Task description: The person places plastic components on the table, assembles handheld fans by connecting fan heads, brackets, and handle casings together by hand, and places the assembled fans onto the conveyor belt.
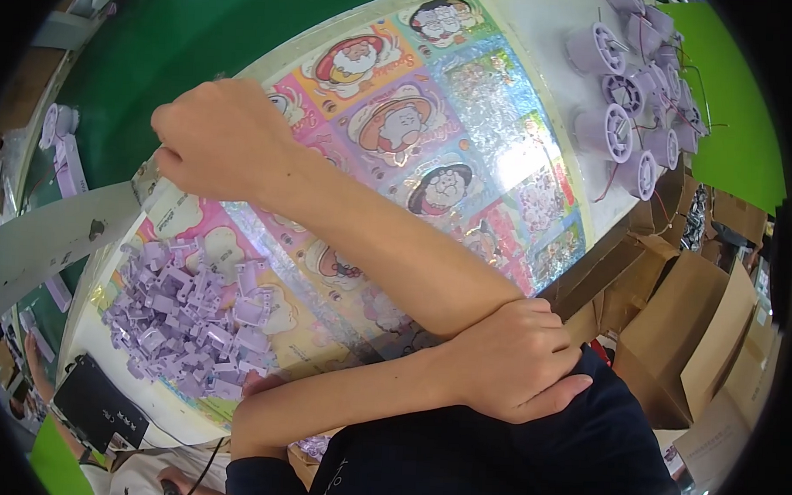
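Note:
My right forearm reaches across the sticker-covered table [357, 115] toward the far left. There my right hand [225, 137] is closed in a fist, with nothing showing out of it. It is over the table's far edge, close to the end of a grey flat bar [65, 236]. My left forearm crosses in front, and my left hand [523, 357] is curled against my right elbow, its thumb pointing right. A pile of small lilac plastic parts [193, 319] lies left of my arms, touched by neither hand. The palm sides of both hands are hidden.
Round lilac housings [605, 128] with thin red wires stand at the table's far right. Open cardboard boxes [664, 327] are right of me. A black box-shaped device [98, 403] sits by the left corner. Another person's hand [174, 482] shows at the lower left. A green surface [158, 56] lies beyond.

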Tool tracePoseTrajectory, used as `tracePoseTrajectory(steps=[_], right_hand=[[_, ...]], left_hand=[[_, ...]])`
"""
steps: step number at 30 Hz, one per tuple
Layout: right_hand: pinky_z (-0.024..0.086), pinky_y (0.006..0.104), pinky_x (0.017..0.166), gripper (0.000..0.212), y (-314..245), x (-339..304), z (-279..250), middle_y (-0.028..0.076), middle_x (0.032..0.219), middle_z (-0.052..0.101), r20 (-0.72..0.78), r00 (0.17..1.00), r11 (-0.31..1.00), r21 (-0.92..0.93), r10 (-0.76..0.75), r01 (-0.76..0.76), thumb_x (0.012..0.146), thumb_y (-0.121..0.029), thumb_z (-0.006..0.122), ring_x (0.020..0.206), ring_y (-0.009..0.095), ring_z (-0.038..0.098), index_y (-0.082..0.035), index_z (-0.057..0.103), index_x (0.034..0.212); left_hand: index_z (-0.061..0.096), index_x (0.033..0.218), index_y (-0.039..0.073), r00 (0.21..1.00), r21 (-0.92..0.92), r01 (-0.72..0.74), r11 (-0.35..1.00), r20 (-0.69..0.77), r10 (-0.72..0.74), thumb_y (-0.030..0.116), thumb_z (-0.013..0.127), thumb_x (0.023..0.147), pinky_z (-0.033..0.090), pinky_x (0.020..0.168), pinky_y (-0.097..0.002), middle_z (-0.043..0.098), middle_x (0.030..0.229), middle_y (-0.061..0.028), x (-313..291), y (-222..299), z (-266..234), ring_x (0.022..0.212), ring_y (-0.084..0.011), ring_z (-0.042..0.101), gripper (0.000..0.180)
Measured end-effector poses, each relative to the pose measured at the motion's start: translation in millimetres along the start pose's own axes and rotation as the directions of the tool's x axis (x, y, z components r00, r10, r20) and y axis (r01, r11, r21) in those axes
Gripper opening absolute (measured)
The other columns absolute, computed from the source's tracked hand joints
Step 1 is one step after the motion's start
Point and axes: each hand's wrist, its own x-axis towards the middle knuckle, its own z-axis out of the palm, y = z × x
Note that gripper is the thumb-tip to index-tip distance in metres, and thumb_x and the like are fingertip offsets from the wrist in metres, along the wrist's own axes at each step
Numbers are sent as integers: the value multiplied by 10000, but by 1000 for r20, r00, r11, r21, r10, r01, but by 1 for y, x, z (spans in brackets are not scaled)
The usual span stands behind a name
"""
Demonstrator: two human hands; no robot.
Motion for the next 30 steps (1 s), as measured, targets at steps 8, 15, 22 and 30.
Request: tracePoseTrajectory(steps=[8, 15, 22, 30], right_hand=[[503, 480, 582, 204, 4, -1, 1, 111, 653, 636, -6, 1000, 1000, -3, -27, 27, 809, -214, 671, 663, 346, 658, -69, 589, 690], [526, 467, 591, 198, -10, 0, -11, 125, 670, 650, 79, 997, 1000, 11, 26, -27, 807, -172, 656, 666, 338, 669, -26, 610, 682], [510, 460, 572, 196, -10, 2, -11, 117, 650, 632, 71, 997, 1000, 9, 21, -22, 815, -160, 652, 655, 330, 656, -33, 594, 678], [510, 459, 577, 205, -9, 0, -11, 115, 652, 631, 87, 996, 1000, 2, 24, -25, 828, -166, 657, 658, 325, 657, -34, 592, 687]], left_hand=[[577, 705, 23, 998, 29, -38, 999, -38, 40, 235, 645, 916, 425, 667, -414, 546, 687, -130, -4, -5, 9, 659, -326, 546, 307], [600, 723, 3, 1000, 31, -23, 999, -14, 24, 235, 622, 934, 419, 667, -415, 562, 683, -132, -7, -3, 9, 659, -329, 546, 314], [599, 716, 4, 999, 32, -31, 999, -36, 32, 232, 624, 932, 418, 662, -415, 565, 674, -135, -7, -3, 8, 650, -329, 545, 316], [598, 708, 9, 999, 28, -32, 999, -29, 33, 231, 618, 937, 417, 667, -416, 568, 672, -135, -7, -4, 10, 650, -331, 546, 319]])
